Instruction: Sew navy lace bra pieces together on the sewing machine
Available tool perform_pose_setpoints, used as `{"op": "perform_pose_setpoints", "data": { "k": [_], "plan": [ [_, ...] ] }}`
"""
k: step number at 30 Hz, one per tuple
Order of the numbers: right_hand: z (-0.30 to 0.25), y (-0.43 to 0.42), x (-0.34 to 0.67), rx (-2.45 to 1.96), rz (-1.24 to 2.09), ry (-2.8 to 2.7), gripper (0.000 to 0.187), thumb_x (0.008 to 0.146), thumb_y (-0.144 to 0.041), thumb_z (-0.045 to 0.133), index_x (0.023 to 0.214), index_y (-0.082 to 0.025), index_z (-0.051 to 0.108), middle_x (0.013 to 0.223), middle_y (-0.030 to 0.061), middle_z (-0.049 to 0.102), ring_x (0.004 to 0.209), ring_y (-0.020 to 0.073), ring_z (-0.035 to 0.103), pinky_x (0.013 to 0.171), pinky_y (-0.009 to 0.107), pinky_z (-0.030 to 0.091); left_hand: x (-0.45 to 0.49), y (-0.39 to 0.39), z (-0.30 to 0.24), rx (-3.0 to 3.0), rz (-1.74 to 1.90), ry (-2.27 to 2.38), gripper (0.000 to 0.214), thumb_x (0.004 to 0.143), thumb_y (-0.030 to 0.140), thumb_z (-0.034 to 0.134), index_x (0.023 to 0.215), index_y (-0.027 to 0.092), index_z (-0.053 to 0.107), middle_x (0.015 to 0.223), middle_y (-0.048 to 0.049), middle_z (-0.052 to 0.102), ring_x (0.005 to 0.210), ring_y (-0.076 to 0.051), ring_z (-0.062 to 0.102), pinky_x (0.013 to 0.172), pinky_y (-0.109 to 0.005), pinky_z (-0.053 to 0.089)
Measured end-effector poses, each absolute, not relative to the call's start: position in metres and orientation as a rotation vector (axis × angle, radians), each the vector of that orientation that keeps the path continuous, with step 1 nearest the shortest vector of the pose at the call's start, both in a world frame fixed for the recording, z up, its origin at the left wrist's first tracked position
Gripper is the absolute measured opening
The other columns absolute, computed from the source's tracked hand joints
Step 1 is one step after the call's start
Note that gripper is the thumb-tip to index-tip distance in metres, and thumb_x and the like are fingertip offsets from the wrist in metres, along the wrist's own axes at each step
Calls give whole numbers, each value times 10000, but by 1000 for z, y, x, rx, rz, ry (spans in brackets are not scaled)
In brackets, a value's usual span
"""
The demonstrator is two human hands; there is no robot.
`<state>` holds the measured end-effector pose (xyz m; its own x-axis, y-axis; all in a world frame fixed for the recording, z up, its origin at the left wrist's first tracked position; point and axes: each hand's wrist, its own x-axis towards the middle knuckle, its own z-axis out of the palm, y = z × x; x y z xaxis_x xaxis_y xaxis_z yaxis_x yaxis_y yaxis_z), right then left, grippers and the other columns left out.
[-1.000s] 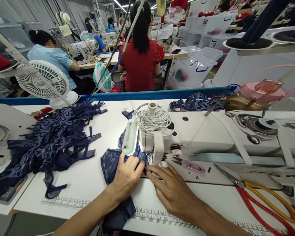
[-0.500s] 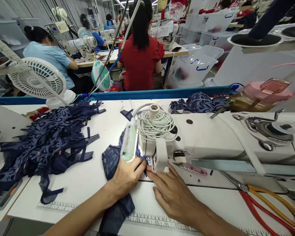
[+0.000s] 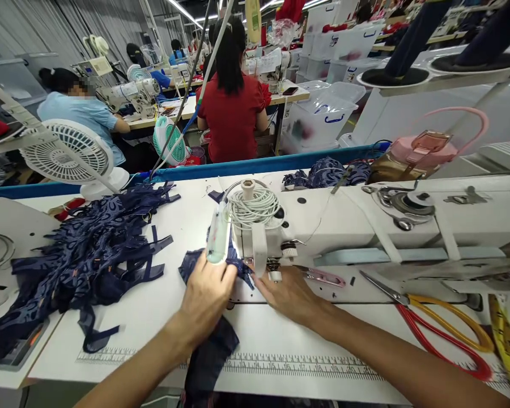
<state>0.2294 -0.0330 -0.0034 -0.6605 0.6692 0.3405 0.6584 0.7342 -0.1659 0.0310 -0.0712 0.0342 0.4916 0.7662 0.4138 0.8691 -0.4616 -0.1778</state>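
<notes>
My left hand [image 3: 207, 294] lies flat on a navy lace fabric piece [image 3: 212, 345], pressing it down just left of the needle of the white sewing machine [image 3: 348, 226]. My right hand [image 3: 289, 293] rests fingers-out on the machine bed, its fingertips at the presser foot [image 3: 273, 271] against the fabric's edge. The fabric runs from under the needle, beneath my left hand, and hangs over the table's front edge. A small lit lamp [image 3: 218, 241] on the machine head hides part of the cloth.
A heap of navy lace pieces [image 3: 80, 255] lies at the left. Red-and-yellow scissors [image 3: 442, 328] and pink thread snips [image 3: 323, 277] lie right of the needle. A white fan [image 3: 70, 153] and pink bottle [image 3: 425, 153] stand behind. Other workers sit at machines beyond the blue divider.
Both hands have slid forward toward the needle with the fabric. The right hand has moved closer under the machine head. The view has shifted slightly right and up.
</notes>
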Motion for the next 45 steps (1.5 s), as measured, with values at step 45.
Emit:
{"op": "perform_pose_setpoints", "data": {
  "k": [45],
  "plan": [
    [-20,-29,217,-929,49,-2202,271,956,-167,436,787,-170,648,530,-21,529,476,96,372,518,267,196,41,-68,2,-2240,-740,-1522,103,933,164,536,887,181,627,845,-37,669,833,-198,562,924,-454,317]
  ]
}}
